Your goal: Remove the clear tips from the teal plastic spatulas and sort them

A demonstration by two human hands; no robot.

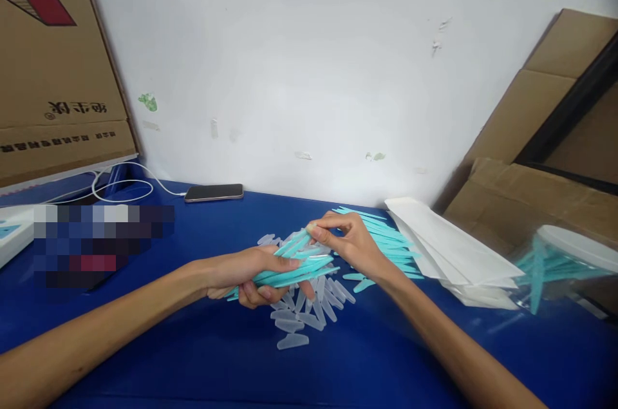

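A bundle of thin turquoise sticks (284,277) lies in my left hand (255,270), whose fingers are wrapped round it. My right hand (340,238) pinches the tip of one turquoise stick at the upper end of the bundle, thumb against forefinger. Under and around the bundle, many translucent plastic pieces (292,340) are scattered on the blue table (203,357). More turquoise sticks (391,241) lie in a pile just beyond my right hand. The lower ends of the held sticks are partly hidden by my left hand.
White paper bags (449,248) lie right of the pile, beside a clear container (574,254) with turquoise sticks. A phone (214,192) on a white cable rests near the wall. Cardboard boxes (58,87) stand left and right. A white device (14,232) sits at the left edge.
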